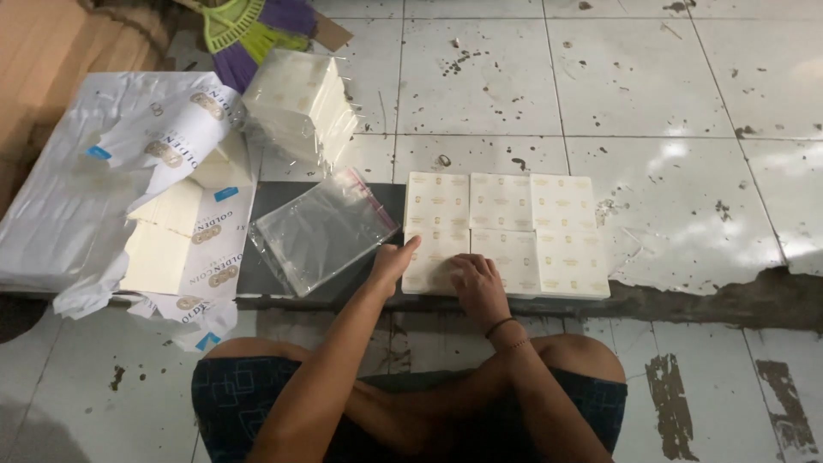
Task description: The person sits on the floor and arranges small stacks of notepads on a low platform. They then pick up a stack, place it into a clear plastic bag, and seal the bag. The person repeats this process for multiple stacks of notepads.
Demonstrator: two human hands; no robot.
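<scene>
Hands (437,270) on cream printed napkins (506,231)

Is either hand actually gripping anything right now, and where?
Neither grips. The left hand touches the left edge of the nearest cream stack; the right hand lies flat on top of it.

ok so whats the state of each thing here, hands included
left hand: empty, thumb up, touching the paper stacks' left edge
right hand: flat on the nearest stack
paper stacks: six, laid edge to edge
clear bags: empty, lying flat
wrapped bundle: sealed in plastic
white wrapper: torn open
</scene>
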